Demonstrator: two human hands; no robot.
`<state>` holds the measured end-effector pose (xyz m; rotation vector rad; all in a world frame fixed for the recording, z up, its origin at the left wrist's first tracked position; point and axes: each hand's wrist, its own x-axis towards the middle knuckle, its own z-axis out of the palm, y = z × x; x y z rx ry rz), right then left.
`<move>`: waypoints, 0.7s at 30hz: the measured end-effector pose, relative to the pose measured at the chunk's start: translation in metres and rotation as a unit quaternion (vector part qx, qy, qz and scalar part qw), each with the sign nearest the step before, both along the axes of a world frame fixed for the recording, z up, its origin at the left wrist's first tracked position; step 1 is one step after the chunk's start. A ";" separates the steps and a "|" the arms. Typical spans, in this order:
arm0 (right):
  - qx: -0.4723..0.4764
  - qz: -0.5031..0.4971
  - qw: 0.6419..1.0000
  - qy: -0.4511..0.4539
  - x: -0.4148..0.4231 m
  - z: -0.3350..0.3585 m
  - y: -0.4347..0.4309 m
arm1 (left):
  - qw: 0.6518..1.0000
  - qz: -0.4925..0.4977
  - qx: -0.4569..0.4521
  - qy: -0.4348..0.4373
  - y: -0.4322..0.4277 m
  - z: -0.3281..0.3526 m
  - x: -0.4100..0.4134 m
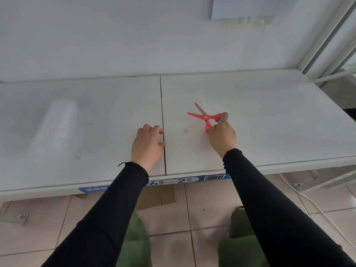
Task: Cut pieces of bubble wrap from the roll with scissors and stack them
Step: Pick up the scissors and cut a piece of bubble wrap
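Observation:
A roll of clear bubble wrap [55, 125] lies on the left part of the white table [269, 116], pointing away from me. My right hand [221, 133] holds pink scissors [204, 116] by their handles, blades spread open and pointing left and away, just above the table right of the seam. My left hand [147, 144] hovers low over the table beside the seam, fingers loosely curled, holding nothing. The roll lies well to the left of both hands.
A dark seam [162, 122] splits the tabletop in two. A white wall rises behind, with a sheet of paper [250, 8] stuck up at top right. A metal frame post [327, 39] stands at the right. Tiled floor, cardboard and cables lie below the front edge.

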<state>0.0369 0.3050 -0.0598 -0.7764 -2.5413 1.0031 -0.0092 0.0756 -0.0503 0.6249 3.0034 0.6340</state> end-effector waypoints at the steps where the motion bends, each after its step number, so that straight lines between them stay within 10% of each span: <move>1: -0.004 -0.011 1.000 0.020 -0.001 0.000 0.003 | 1.000 -0.005 0.009 -0.008 0.003 0.000 0.002; 21: -0.002 -0.065 0.998 0.012 -0.025 -0.006 0.005 | 0.998 0.012 0.052 -0.043 0.014 -0.004 -0.002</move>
